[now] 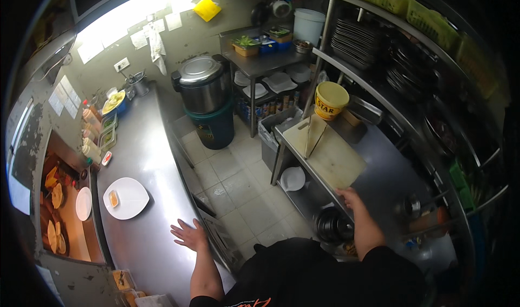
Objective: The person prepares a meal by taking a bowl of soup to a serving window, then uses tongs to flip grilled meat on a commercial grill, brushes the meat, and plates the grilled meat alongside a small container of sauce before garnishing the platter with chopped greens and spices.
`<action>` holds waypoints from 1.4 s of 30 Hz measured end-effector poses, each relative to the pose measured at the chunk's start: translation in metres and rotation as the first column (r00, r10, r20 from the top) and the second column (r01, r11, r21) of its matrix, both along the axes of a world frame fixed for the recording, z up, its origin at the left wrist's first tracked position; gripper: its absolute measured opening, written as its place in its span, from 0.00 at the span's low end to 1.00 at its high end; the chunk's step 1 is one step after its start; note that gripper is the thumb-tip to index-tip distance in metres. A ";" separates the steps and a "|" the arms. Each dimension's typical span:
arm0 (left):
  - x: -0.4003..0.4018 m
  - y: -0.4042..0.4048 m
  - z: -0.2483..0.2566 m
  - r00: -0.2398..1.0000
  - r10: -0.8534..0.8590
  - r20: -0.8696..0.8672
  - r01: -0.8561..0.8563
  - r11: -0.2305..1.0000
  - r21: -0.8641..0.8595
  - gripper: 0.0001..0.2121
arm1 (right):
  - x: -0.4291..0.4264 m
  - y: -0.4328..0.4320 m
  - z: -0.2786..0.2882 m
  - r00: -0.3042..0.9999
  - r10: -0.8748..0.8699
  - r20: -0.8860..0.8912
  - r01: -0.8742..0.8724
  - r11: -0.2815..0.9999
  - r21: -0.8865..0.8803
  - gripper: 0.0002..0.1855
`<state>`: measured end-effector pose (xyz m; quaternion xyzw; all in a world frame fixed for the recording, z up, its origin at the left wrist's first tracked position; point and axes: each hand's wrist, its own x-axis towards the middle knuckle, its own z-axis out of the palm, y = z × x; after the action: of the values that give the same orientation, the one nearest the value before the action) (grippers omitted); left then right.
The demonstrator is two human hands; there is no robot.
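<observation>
My left hand point(189, 234), fingers spread and holding nothing, is over the edge of the long steel counter point(150, 161) at left. Beyond it on that counter lies a white plate point(132, 203) bearing a small white dish point(112, 199) with orange contents. On the right, my right hand point(347, 196) is at the near corner of a white cutting board point(333, 161) on a steel table; whether its fingers grip the edge, I cannot tell. Metal tongs point(313, 142) lie on the board, and a yellow bucket point(332, 100) stands behind it.
Squeeze bottles point(91, 122) and containers of greens point(107, 138) line the wall side of the counter. A large steel rice cooker point(203, 77) sits on a dark green bin point(211, 128). A grey trash bin point(270, 154) stands beside the right table. Shelves of dark plates point(353, 43) rise at right.
</observation>
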<state>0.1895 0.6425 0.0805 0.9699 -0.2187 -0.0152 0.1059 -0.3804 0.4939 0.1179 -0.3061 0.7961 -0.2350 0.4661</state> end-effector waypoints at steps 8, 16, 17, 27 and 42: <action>-0.011 -0.022 -0.012 0.991 -0.128 -0.039 0.123 0.986 -0.109 0.34 | -0.073 0.026 -0.084 0.867 0.167 0.469 0.006 0.939 -0.345 0.21; -0.009 0.005 0.003 0.997 -0.065 0.030 0.069 0.986 -0.151 0.32 | -0.042 0.057 -0.110 0.920 0.366 0.140 -0.389 0.900 0.199 0.26; -0.009 0.000 0.003 0.997 -0.066 0.033 0.070 0.985 -0.159 0.32 | -0.029 0.073 -0.118 0.895 0.408 0.182 -0.444 0.853 0.274 0.27; -0.015 0.005 0.007 0.997 -0.077 -0.004 0.076 0.990 -0.121 0.33 | 0.082 0.140 -0.061 0.791 0.415 0.450 -0.588 0.719 0.371 0.23; -0.002 0.026 -0.011 0.989 0.028 0.146 -0.050 0.988 0.146 0.32 | 0.103 0.132 -0.076 0.794 0.575 0.198 -0.567 0.817 -0.101 0.16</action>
<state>0.1870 0.6688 0.0696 0.9778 -0.2049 0.0403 0.0172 -0.2773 0.6257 0.0423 -0.5126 0.6058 -0.1304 0.5944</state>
